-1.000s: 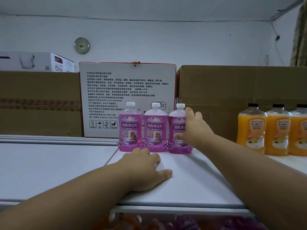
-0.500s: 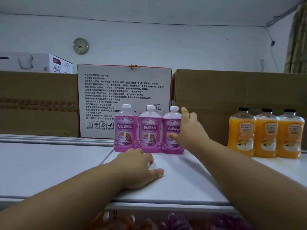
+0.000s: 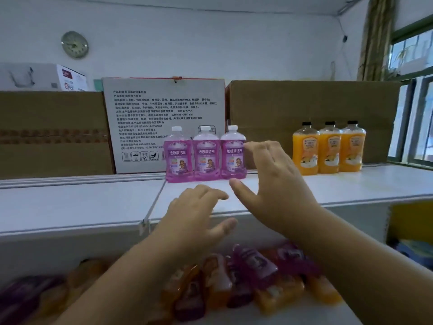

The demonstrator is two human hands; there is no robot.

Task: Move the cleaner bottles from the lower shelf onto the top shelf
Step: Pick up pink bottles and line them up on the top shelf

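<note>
Dim, cool indoor light; daylight enters through the window (image 3: 414, 95) at right. Wide-angle bending curves the edges. The lower-shelf bottles (image 3: 246, 277) and both forearms are motion-blurred; shadows stay soft.

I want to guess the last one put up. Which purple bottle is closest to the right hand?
The rightmost purple cleaner bottle of three; the right hand is open just beside it.

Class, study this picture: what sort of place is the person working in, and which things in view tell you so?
Probably a small shop's stockroom or storeroom. Identical purple cleaner bottles and orange bottles stand in neat rows on a white top shelf, with big cardboard cartons stacked behind and more bottles lying on the lower shelf.
</note>
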